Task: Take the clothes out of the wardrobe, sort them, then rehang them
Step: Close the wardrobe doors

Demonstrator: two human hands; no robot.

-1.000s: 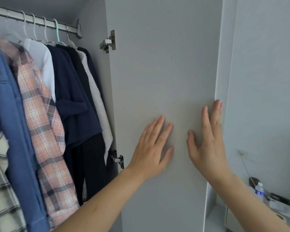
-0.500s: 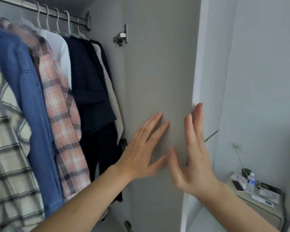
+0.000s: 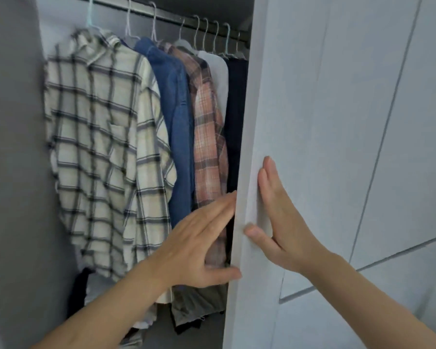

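Right hand (image 3: 282, 222) and left hand (image 3: 202, 245) flat on door (image 3: 312, 122) — no legible writing.

Rail (image 3: 176, 18) across upper centre of frame, shirts (image 3: 106, 147) hung from it in a row inside wardrobe. Door (image 3: 312, 122) at right, its edge in front of the rightmost garments. Left hand (image 3: 199, 245) at lower centre, left of door edge; right hand (image 3: 280, 220) flat on door face, right of that edge.
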